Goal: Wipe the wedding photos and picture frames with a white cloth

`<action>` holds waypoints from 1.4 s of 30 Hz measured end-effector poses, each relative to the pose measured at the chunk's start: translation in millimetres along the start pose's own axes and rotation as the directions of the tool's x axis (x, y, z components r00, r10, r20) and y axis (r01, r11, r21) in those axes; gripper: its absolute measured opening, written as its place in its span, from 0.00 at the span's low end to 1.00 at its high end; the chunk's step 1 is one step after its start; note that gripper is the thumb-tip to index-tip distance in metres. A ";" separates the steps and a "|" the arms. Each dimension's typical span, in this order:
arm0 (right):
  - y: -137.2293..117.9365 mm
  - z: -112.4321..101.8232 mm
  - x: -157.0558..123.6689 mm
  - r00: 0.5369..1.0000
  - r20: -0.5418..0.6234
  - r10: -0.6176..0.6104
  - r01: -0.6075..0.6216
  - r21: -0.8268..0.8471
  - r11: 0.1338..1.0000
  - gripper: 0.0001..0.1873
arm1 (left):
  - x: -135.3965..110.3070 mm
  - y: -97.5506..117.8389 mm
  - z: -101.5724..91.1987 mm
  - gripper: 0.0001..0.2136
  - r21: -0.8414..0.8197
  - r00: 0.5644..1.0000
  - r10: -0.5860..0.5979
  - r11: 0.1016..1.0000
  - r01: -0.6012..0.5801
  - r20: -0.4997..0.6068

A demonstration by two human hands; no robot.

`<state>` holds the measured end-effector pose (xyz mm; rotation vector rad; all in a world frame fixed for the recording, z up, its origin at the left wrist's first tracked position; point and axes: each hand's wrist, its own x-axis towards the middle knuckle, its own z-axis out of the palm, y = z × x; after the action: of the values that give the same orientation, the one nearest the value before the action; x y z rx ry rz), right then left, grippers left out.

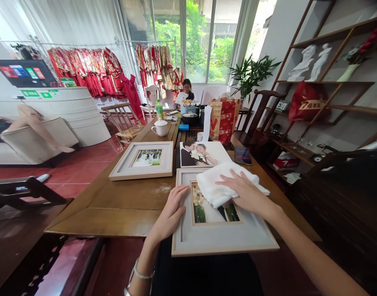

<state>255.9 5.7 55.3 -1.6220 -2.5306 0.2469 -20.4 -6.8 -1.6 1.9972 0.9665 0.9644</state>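
Observation:
A framed photo (219, 240) with a pale wooden border and wide light mat lies at the table's near edge, slightly overhanging it. My left hand (172, 211) holds its left edge, fingers over the border. With fingers spread, my right hand (246, 191) presses a white cloth (217, 185) onto the frame's upper right. The cloth hides part of the picture. Just beyond lies an unframed wedding print (188, 158), its lower right under the cloth. A second picture frame (142, 172) lies flat to the left.
On the wooden table (114, 207) stand a lidded white cup (160, 128), a green-labelled bottle (159, 110), a black pot (190, 118) and a red-and-tan paper bag (225, 119). A phone (243, 155) lies right of the print. Someone sits at the far end.

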 end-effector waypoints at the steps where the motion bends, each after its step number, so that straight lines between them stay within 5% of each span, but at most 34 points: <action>1: -0.9 0.8 15.6 0.999 -0.009 -0.043 0.043 0.013 0.999 0.42 | 0.1 -0.3 -0.3 0.25 -0.001 1.000 0.007 1.000 -0.007 0.000; 8: -30.7 8.1 66.5 0.931 0.024 -0.363 0.363 0.027 0.932 0.40 | -2.1 -5.9 0.7 0.21 -0.002 0.999 -0.009 1.000 0.009 -0.032; 15: -60.8 12.8 17.9 0.977 0.022 -0.210 0.210 -0.013 0.978 0.36 | -1.0 -2.6 5.5 0.16 -0.012 0.995 -0.050 0.999 0.049 -0.087; 21: -92.7 17.7 -42.5 0.970 0.021 -0.241 0.239 0.074 0.968 0.37 | -1.0 1.3 5.4 0.15 -0.010 0.992 -0.071 0.997 0.071 -0.102; 27: -94.6 19.9 -32.2 0.990 0.022 -0.142 0.139 0.102 0.985 0.34 | -0.4 -0.4 5.0 0.17 0.005 0.995 -0.055 0.998 0.055 -0.084; 31: -96.3 20.7 -18.3 0.983 0.015 -0.182 0.179 0.121 0.976 0.34 | -0.2 -0.7 5.0 0.19 0.009 0.996 -0.042 0.999 0.043 -0.077; 37: -107.9 10.0 -55.4 0.959 0.092 -0.270 0.238 0.260 0.936 0.37 | -0.3 -1.7 4.8 0.19 0.020 0.995 -0.034 0.999 0.036 -0.091; 42: -95.5 -3.7 -72.8 0.980 0.199 -0.017 -0.008 0.123 0.992 0.35 | -0.5 -3.4 2.0 0.21 0.024 0.999 -0.022 0.999 0.023 -0.045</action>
<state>202.1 -99.4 77.2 -1.6189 -2.6010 0.5819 -20.0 -6.2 -5.5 1.9879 1.0274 0.9932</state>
